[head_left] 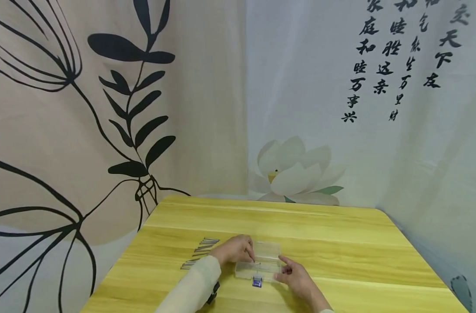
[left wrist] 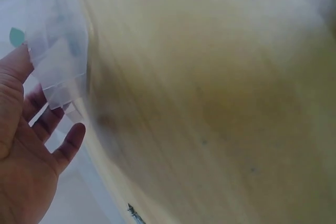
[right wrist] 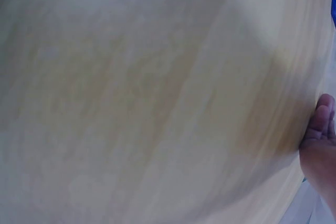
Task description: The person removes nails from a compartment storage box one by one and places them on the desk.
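Note:
A clear plastic box (head_left: 243, 270) with its lid (head_left: 268, 250) raised stands on the table, a small purple-blue label or clasp (head_left: 257, 281) at its front. My left hand (head_left: 235, 250) reaches over the box from the left, fingertips lowered into it. A small thin piece shows by those fingertips; whether they pinch it is unclear. In the left wrist view, the thumb and fingers (left wrist: 71, 142) are beside the translucent wall, which hides some fingertips. My right hand (head_left: 296, 278) grips the box's right end between thumb and fingers. In the right wrist view only part of that hand (right wrist: 319, 135) appears.
Several long, thin metal screws (head_left: 202, 248) lie in loose groups on the wooden table (head_left: 340, 243), left of the box. One pointed screw tip (left wrist: 135, 213) shows in the left wrist view. A printed curtain (head_left: 210, 108) hangs behind the table.

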`<state>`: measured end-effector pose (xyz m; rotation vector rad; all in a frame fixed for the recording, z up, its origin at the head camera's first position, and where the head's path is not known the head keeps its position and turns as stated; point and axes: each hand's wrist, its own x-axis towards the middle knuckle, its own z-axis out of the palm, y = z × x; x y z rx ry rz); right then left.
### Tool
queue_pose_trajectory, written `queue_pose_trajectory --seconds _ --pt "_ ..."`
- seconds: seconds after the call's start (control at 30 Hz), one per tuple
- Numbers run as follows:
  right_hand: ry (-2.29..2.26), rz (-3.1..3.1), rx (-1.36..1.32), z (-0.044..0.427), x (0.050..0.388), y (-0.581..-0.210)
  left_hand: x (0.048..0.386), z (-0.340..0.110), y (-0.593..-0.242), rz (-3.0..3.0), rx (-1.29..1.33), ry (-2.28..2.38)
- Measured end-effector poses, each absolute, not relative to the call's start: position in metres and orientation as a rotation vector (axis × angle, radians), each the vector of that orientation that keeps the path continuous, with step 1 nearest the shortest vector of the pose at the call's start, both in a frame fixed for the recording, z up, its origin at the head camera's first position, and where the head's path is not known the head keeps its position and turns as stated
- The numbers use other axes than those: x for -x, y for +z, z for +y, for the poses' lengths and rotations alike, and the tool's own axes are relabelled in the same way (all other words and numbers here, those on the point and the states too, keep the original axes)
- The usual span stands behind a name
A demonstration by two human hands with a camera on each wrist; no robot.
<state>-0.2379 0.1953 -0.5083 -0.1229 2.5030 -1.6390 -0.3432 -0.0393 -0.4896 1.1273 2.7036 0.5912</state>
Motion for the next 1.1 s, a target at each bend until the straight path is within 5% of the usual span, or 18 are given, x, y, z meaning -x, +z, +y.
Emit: queue_pose_trajectory --seconds 1.1 --pt "-1.644 2.511 0.080 0.1943 0.2384 -0.5092 0.3435 -0.0391 -0.4909 2.665 -1.134 0.652"
